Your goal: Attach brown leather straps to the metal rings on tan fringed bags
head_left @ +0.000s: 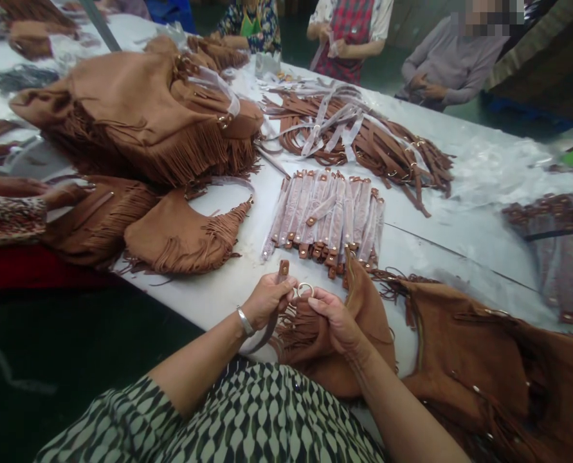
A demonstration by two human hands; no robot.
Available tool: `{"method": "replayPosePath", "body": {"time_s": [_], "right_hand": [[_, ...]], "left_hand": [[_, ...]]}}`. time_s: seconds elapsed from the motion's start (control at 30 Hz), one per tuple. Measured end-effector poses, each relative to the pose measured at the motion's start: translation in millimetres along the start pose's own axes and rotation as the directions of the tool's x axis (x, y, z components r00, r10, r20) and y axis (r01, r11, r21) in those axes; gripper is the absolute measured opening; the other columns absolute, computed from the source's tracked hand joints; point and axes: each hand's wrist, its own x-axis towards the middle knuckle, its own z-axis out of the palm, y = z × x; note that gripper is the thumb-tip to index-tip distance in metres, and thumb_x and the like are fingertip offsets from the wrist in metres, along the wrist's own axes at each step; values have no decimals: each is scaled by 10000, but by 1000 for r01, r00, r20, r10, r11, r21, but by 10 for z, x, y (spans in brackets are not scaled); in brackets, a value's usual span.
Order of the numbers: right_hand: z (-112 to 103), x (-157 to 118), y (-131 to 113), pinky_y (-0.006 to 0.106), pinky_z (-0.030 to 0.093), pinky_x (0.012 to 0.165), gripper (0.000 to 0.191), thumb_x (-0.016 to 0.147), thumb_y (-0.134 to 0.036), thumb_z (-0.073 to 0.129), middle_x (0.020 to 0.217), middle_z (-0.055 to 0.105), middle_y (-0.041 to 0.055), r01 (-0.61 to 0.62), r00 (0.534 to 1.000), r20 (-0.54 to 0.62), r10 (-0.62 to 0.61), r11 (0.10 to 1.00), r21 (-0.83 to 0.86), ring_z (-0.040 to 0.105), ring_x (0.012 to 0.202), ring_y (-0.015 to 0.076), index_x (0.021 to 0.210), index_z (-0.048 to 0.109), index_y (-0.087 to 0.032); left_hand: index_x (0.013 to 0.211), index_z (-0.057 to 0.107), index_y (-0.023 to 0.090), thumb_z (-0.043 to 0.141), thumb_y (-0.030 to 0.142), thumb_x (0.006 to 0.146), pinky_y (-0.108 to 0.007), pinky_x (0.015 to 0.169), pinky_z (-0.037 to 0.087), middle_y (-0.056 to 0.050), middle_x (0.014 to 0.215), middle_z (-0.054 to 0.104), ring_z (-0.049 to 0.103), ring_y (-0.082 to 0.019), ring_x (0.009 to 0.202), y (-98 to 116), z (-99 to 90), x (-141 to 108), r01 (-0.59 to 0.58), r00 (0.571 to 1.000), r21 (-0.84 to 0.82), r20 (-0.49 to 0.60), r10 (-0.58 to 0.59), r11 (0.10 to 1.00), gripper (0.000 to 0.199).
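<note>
Near edge of the table: both bare hands come close together over a small fringed bag, which lies just in front of the patterned top.
Left hand: fingers closed narrowly on a brown strap, its tip standing above the thumb, its length hanging below; a bracelet circles the wrist.
Right hand: thumb and forefinger pinch a metal ring between the two hands; whether it joins the strap or the bag, I cannot tell.
Wrapped straps: short ones, in clear plastic, grouped just beyond the hands.
Long straps: heaped farther off.
Brown bags: a bulky one far left, a smaller one nearer, another near right.
Co-workers: a checked apron and a grey top at the far side; a speckled sleeve at left.
</note>
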Motion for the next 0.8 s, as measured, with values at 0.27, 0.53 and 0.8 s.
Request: {"method": "replayPosePath", "body": {"time_s": [0.27, 0.53, 0.8], "right_hand": [[35, -129, 13, 322, 478, 749, 162, 703, -217, 665, 804, 685, 26, -27, 1000, -10, 27, 1000, -15, 633, 718, 158, 834, 583, -169], [60, -192, 103, 328, 466, 744, 139, 728, -225, 639, 766, 667, 6, 9, 1000, 18, -8, 999, -54, 623, 693, 157, 843, 573, -180], [8, -274, 156, 280, 461, 648, 185, 696, -271, 680, 711, 641, -8, 1, 999, -32, -5, 992, -126, 598, 637, 137, 800, 564, -170]], "left_hand": [[768, 549, 114, 622, 425, 721, -188, 377, 174, 67, 486, 454, 316, -24, 347, -134, -22, -197, -39, 998, -36, -59, 37, 999, 322], [731, 532, 115, 642, 452, 700, -184, 407, 191, 61, 515, 444, 310, -30, 404, -170, 115, -341, -71, 996, 39, -55, 73, 997, 356], [738, 513, 117, 635, 463, 700, -201, 522, 294, 45, 600, 441, 362, -58, 532, -266, 127, -334, -179, 984, 139, -3, 181, 974, 369]]}}
